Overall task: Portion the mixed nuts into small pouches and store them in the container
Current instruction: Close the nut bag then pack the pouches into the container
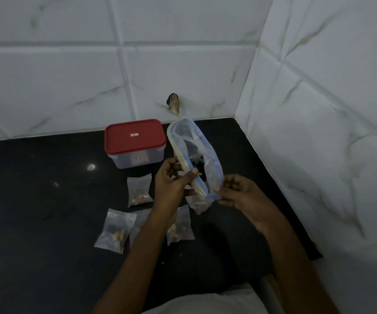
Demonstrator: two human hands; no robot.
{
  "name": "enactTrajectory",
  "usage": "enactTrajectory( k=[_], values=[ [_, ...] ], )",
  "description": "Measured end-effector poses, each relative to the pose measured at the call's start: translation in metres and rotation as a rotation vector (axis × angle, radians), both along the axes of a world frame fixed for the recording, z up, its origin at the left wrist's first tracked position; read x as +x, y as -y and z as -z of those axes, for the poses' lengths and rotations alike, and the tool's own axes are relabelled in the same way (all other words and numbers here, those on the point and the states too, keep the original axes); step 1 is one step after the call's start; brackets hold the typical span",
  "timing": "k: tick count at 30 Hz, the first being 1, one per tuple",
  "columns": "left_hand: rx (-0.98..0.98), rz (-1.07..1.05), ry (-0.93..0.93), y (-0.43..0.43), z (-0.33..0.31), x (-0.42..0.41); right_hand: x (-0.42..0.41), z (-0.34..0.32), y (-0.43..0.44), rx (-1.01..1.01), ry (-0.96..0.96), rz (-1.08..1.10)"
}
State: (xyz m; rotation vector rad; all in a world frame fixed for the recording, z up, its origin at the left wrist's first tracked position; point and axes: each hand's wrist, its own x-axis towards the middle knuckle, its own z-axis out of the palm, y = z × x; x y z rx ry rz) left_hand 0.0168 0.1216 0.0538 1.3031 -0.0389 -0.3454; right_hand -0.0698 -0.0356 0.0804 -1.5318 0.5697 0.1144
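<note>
Hands: left hand (171, 182) pinches the zip strip (180, 155) of the big bag (202, 141), thumb on top; right hand (242, 196) pinches the near end of its rim. Bag is held up over the counter (46, 200).
Handling: thin floppy plastic, probably near weightless and a bit slick. The stiffer zip strip looks like the spot to grab.
Big bag: mouth gaping, seems pretty much empty, too dim to be sure.
Pouches: small pouches (139, 189) with a few nuts (118, 234) each lie flat on the counter by the hands.
Container: box (124, 159) sits behind them, red lid (135, 137) on; can't make out what's inside.
</note>
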Motion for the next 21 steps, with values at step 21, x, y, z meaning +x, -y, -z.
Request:
enactTrajectory(
  k=[21],
  values=[
    [0.019, -0.091, 0.073, 0.023, -0.010, -0.009, 0.023, -0.005, -0.022, 0.148, 0.237, 0.419]
  ],
)
